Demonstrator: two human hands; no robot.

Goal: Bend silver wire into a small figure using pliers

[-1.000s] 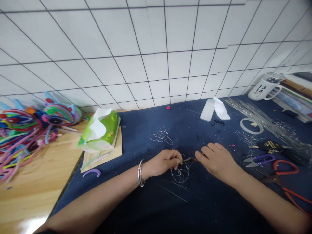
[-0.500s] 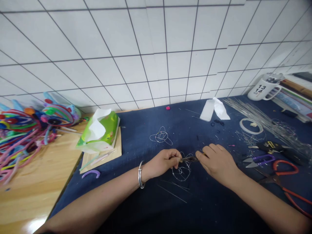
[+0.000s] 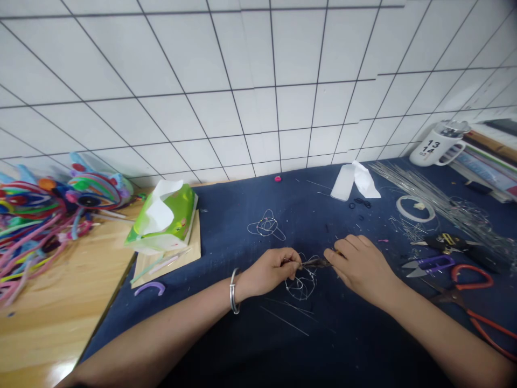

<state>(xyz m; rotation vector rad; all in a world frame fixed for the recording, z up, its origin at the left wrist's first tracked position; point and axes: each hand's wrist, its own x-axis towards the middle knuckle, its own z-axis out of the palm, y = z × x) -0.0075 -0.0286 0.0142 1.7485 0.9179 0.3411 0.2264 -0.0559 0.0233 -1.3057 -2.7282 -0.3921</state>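
Thin looped wire, bent into a round openwork shape (image 3: 301, 288), is pinched between the thumb and fingers of my left hand (image 3: 278, 268). My right hand (image 3: 357, 265) is wrapped round a pair of pliers (image 3: 315, 263), whose dark jaws reach left to the wire at my left fingertips. The handles are mostly hidden under my right palm. A second looped wire piece (image 3: 266, 226) lies on the dark blue cloth (image 3: 230, 215) beyond my left hand. Loose straight wires (image 3: 285, 320) rest on the cloth below the hands.
At right lie red-handled scissors (image 3: 456, 296), purple scissors (image 3: 428, 265), black cutters (image 3: 446, 243), a wire coil (image 3: 416, 209) and a bundle of straight wires (image 3: 420, 188). A white mug (image 3: 432, 148) stands behind. A green tissue pack (image 3: 177, 213) and colourful pipe-cleaner pieces (image 3: 36, 231) are at left.
The pliers' jaws look slightly more spread and my right hand has turned a little. My left hand stays at nearly the same spot on the wire.
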